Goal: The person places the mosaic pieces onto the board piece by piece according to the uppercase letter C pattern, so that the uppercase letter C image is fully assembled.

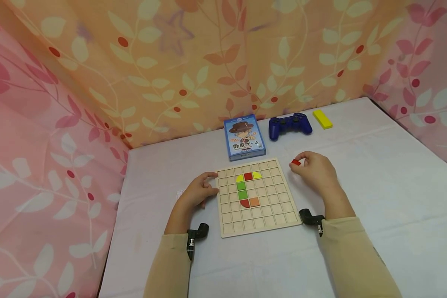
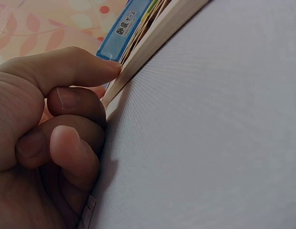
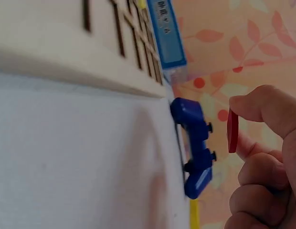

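A wooden grid board (image 1: 260,215) lies on the table between the hands. Several colored tiles sit in its cells: a red square (image 1: 248,176), yellow curved pieces (image 1: 257,175), green squares (image 1: 241,186), a red curved piece (image 1: 244,203) and an orange square (image 1: 254,201). My left hand (image 1: 198,190) touches the board's left edge with its index finger (image 2: 86,67); its other fingers curl in beneath. Above the table, right of the board, my right hand (image 1: 318,171) pinches a small red tile (image 3: 232,131) between thumb and index finger.
Behind the board stands a blue card-game box (image 1: 244,138). A blue game controller (image 1: 289,125) and a yellow block (image 1: 322,119) lie farther right. A printed paper (image 1: 179,193) is partly hidden by the left hand. Patterned curtains (image 1: 216,62) border the white table.
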Tool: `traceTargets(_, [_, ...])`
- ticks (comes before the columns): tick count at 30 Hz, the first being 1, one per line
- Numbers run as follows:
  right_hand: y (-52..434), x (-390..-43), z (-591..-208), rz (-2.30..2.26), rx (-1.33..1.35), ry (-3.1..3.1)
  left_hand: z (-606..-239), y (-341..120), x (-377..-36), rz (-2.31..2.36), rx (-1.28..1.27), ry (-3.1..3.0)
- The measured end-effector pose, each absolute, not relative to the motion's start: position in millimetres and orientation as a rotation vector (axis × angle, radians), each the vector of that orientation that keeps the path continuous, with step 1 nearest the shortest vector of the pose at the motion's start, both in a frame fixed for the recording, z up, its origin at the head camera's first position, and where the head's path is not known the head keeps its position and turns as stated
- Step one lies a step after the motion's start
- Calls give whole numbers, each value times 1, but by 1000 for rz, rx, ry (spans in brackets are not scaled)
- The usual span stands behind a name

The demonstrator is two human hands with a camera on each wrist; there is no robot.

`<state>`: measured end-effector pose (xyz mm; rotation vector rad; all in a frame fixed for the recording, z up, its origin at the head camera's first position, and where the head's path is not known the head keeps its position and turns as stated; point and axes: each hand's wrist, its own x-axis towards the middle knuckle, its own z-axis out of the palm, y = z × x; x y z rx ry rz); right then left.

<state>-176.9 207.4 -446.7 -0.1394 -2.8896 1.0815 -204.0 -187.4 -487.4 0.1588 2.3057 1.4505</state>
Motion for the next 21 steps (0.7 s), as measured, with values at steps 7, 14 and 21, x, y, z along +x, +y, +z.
traceTargets(7, [199, -171, -429, 1189, -94, -2862, -486, -187, -204, 1441, 141, 2311])
traceTargets(14, [181, -170, -426, 1320, 128, -2889, -485, -187, -204, 1442, 134, 2316])
traceTargets(21, [164, -167, -430, 1400, 344, -2991, -486, -187, -204, 1449, 121, 2308])
